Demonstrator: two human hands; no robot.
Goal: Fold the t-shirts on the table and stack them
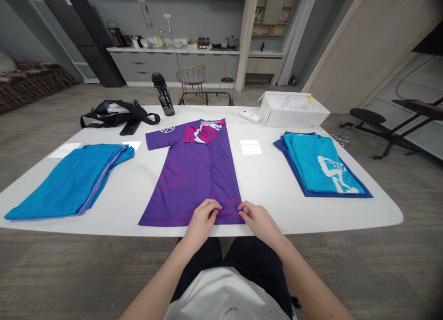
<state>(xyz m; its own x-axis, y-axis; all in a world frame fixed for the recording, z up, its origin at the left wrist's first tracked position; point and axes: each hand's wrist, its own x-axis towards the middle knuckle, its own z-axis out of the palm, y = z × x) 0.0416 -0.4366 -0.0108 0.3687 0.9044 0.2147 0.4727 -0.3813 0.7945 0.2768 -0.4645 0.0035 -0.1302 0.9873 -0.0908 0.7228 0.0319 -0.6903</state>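
A purple T-shirt (187,172) lies flat on the white table (263,186), its right side folded over toward the middle and one sleeve out to the left. Pink and white print shows near its collar. At the shirt's hem, my left hand (204,218) pinches the cloth near the folded edge. My right hand (258,218) is closed in a pinch at the lower right corner of the same shirt. On the left lies a stack of blue and lilac shirts (72,181). Folded blue shirts (311,163), the top one with a white print, lie on the right.
Along the table's far side are a black bag (117,112), a phone (130,127), a dark bottle (163,96), a white remote-like device (249,116) and an open white box (294,112). Chairs and a kitchen counter (166,61) stand beyond.
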